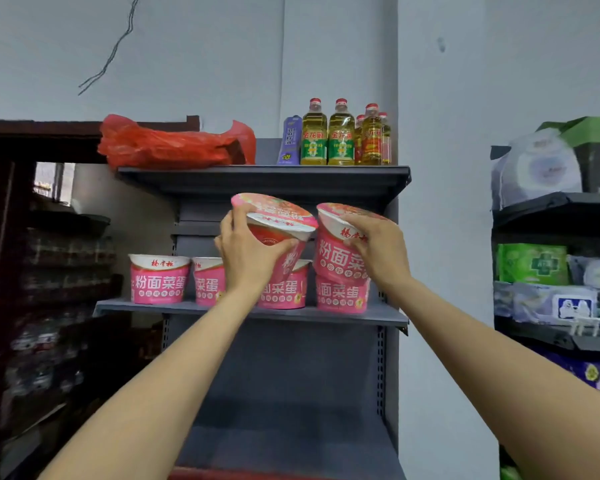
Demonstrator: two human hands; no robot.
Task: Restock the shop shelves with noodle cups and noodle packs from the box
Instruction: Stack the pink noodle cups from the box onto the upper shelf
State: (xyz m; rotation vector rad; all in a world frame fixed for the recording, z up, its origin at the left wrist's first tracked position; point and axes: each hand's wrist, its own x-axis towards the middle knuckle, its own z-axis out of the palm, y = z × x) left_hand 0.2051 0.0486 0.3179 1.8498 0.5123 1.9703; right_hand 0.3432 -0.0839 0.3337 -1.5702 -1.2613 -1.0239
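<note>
Your left hand (248, 258) gripped a tilted pink noodle cup (274, 226); your right hand (378, 251) held another cup (336, 251), marked 粉面菜蛋, stacked atop a shelf cup (342, 294). Above them stood oil bottles (328, 138).

The left hand (248, 258) hides most of 2 noodle cups on the grey shelf (388, 315): the second cup (205, 280) and third cup (288, 291). Left of that shelf, the dark rack (49, 271) is too blurred to read. Right of it, stacked packets (548, 299) are cut off by the edge.
</note>
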